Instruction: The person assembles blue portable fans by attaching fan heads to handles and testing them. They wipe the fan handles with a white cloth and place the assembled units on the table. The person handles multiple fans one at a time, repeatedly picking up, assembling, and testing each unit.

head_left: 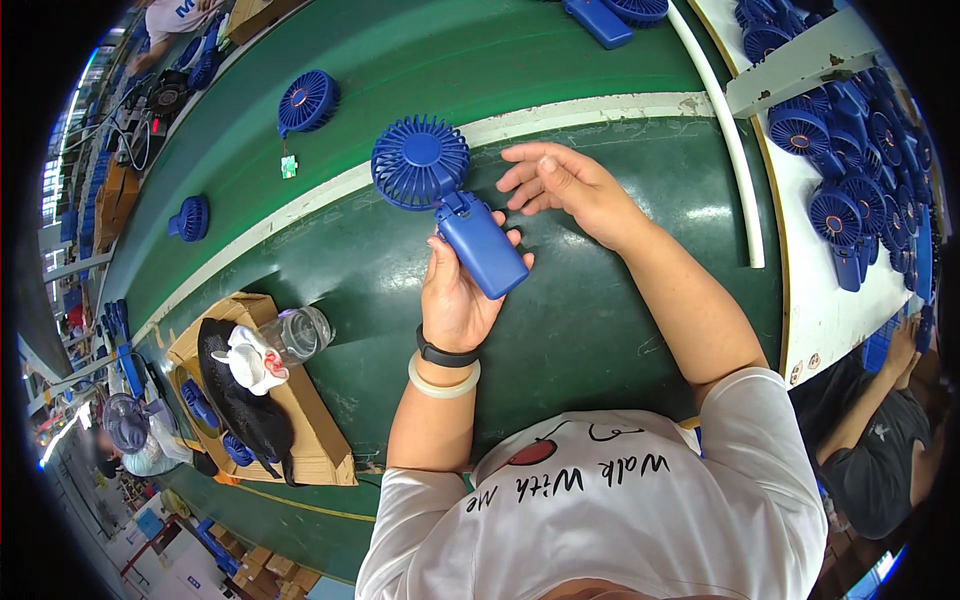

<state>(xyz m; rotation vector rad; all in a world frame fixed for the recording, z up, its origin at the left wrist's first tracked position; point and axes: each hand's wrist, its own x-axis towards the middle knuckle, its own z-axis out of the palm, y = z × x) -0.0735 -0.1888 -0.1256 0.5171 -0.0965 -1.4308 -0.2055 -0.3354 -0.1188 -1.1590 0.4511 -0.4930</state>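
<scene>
Farthest left of the grip and beyond it: one small blue fan (190, 218), on the green belt (345, 50). Left of the grip, nearer the body: one cardboard box (325, 435), bearing a black bag (240, 390), a white cloth (252, 362) and, by its edge, a clear jar (303, 333). Beyond the grip, to its left: one blue fan head (308, 102), a small green circuit board (289, 166) beside its lower end. At the grip: one blue handheld fan (466, 222), its handle clasped in the left hand (460, 300), thumb on one side, fingertips on the other; caged head pointing away. Just right of the grip: the right hand (575, 190), fingers loosely bent, grasping nothing, apart from the fan. Farther right: one white tube (738, 170), curved. Farthest right: a white table (815, 330) with a pile of blue fans (860, 200); nearer the body, a co-worker in black (880, 455).
</scene>
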